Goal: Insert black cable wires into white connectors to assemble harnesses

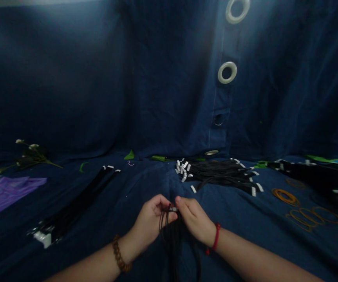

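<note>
Close together at the lower middle, both my hands grip one black cable bundle [173,243] near its white end. My left hand [151,219], with a brown bead bracelet at the wrist, pinches the strands from the left. From the right, my right hand [196,221], with a red cord bracelet, closes on the same end, thumb and fingers pressed in. Loose strands hang down between the wrists and run out of view at the bottom. Beyond the hands lies a pile of black cables [218,175] with white ends. Fingers partly cover the held end.
Another black cable bundle [77,203] lies at left, beside purple cloth [10,192] and a flower sprig [33,154]. Orange rubber bands [285,197] and more black cables [312,176] are at right. A dark blue curtain [163,78] with ring eyelets hangs behind the blue cloth surface.
</note>
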